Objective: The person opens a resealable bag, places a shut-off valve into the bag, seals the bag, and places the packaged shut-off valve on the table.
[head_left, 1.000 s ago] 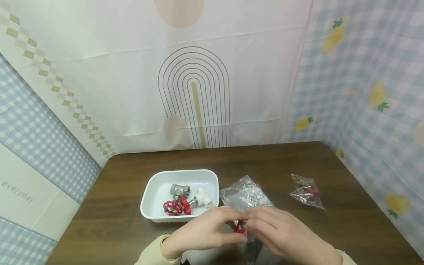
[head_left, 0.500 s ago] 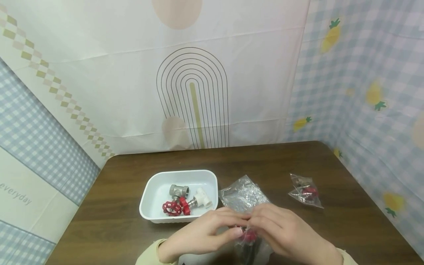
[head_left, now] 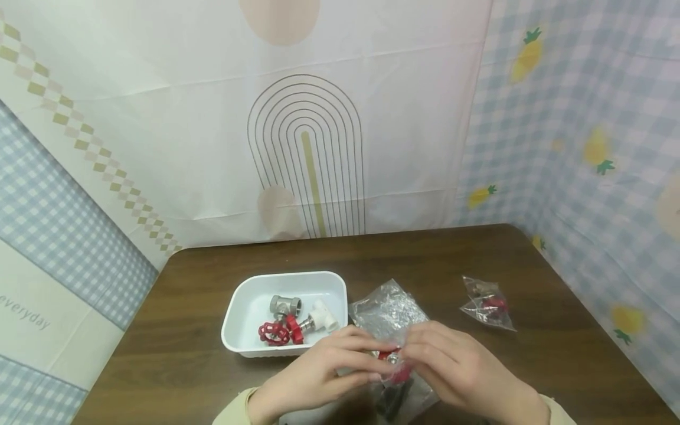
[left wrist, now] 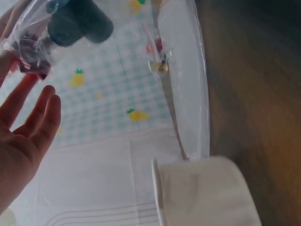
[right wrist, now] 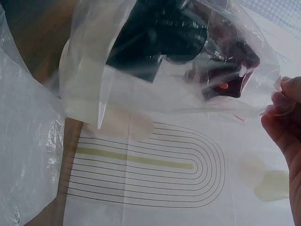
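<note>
Both hands are raised near the front of the table around a clear plastic bag (right wrist: 155, 101). Inside it is a valve (right wrist: 174, 37) with a dark green tee-shaped body and a red handwheel (head_left: 399, 373). My left hand (head_left: 324, 369) pinches the handwheel through the plastic between thumb and fingers; its other fingers (left wrist: 49, 120) stretch out free. My right hand (head_left: 462, 363) pinches the edge of the bag, as the right wrist view shows. The valve's body hangs below the hands, partly hidden by them in the head view.
A white tray (head_left: 229, 324) at left holds a metal valve (head_left: 285, 305) and a white valve (head_left: 322, 317) with red handwheels. Another clear plastic bag (head_left: 390, 308) lies just beyond the hands. A small bagged part (head_left: 491, 304) with red on it rests at right.
The left hand's fingers have shifted on the handwheel. The bagged valve has turned slightly, showing more of its dark body beneath the hands. The head view has drifted a little.
</note>
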A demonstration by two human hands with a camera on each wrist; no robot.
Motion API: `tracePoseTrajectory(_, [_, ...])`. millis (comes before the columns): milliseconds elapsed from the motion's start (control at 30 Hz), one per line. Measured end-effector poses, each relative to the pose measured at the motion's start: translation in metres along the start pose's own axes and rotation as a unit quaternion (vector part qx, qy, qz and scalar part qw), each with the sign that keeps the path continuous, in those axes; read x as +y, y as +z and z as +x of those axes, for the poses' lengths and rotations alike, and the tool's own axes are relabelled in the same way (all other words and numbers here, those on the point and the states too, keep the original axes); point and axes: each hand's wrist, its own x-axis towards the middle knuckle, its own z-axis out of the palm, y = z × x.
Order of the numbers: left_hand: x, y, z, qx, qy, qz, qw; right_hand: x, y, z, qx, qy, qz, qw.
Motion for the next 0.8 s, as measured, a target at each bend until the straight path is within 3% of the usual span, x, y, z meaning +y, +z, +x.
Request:
tracePoseTrajectory(233, [-0.001, -0.012, 0.001, 0.017, 0.025, 0.003, 0.9995, 0.001, -0.002, -0.002, -0.003, 0.002, 0.004, 1.0000])
tracePoseTrajectory(500, [-0.001, -0.030, 0.012, 0.054, 0.052, 0.028, 0.9968, 0.001, -0.004, -0.005, -0.019, 0.016, 0.008, 0.9997])
tracePoseTrajectory(800, [-0.005, -0.034, 0.025, 0.050, 0.064, 0.031, 0.9962, 0.001, -0.004, -0.005, -0.013, 0.009, -0.015, 0.9997])
